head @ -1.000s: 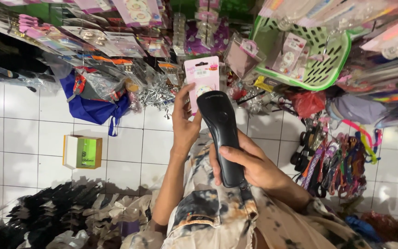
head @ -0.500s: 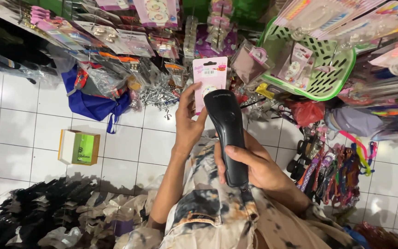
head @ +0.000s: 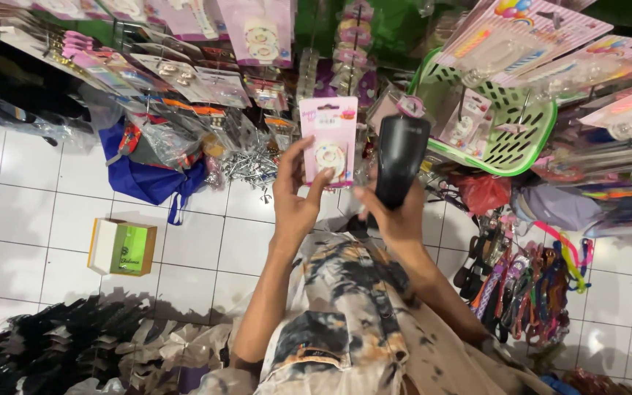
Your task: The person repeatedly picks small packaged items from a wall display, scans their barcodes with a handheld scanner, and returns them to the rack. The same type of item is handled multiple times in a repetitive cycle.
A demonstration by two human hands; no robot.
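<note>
scanner (head: 399, 157) higher now (its face hidden)

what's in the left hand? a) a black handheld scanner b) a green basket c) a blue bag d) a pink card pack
d: the left hand pinches a pink card pack by its lower edge, while the right hand grips the black handheld scanner beside it.

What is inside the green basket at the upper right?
The green basket holds small carded packets, one with a round item on it. Large flat packets lie across its top, and the black scanner in the right hand covers its left edge, so the rest stays hidden.
</note>
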